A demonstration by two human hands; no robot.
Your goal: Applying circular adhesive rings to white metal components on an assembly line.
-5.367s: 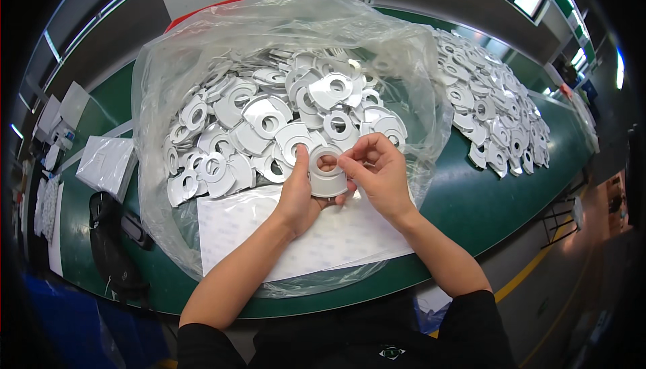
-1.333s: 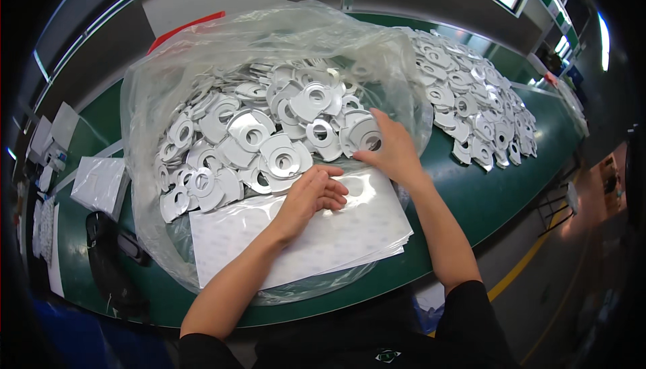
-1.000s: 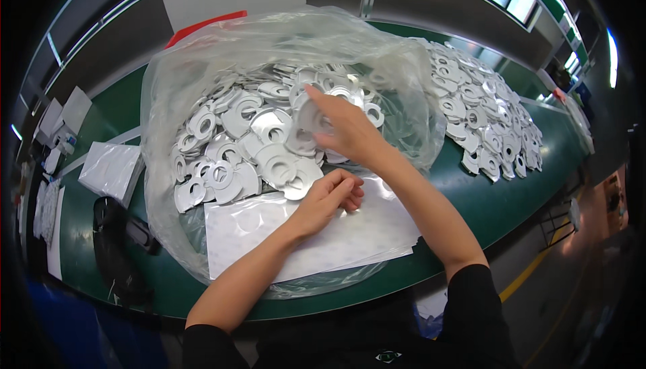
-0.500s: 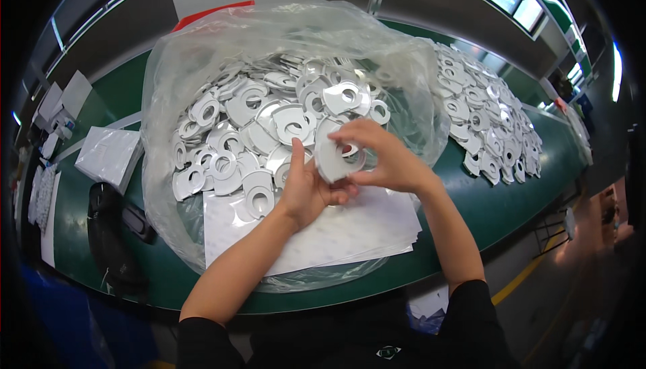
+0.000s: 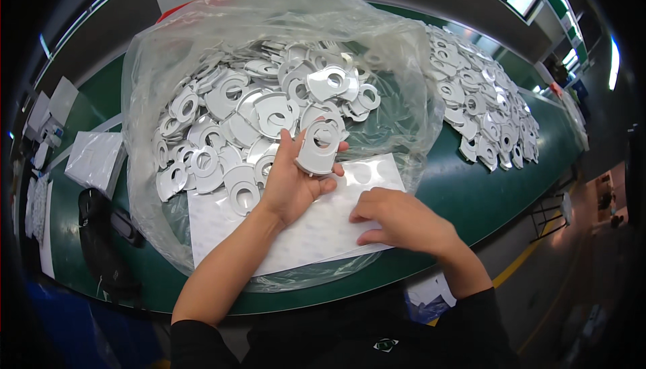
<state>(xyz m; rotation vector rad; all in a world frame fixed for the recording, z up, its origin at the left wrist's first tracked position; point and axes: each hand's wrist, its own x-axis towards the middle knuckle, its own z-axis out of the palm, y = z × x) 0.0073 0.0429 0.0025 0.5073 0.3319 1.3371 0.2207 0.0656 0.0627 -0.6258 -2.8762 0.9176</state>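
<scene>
A flat white plastic part point(image 5: 316, 158) with a round hole rests across the fingers of my left hand point(image 5: 294, 184), which grips it tilted above the white sheets. My right hand point(image 5: 407, 219) hovers over the right side of the white sheets point(image 5: 296, 248), its fingers curled and the thumb apart from them, with nothing visible between. The sheets carry faint round marks. Behind them, a heap of similar white parts point(image 5: 232, 96) fills a clear plastic bag point(image 5: 145, 93) spread open on the green table.
More white parts point(image 5: 488, 110) are piled at the right on the green table point(image 5: 471, 194). At the left are a wrapped white pack point(image 5: 95, 158), a black pouch point(image 5: 101, 241) and a small dark device point(image 5: 126, 224). The table's near edge curves in front of me.
My right hand has let go of the white part and moved down and right to the sheets. My left hand now holds the part alone, turned more face-up.
</scene>
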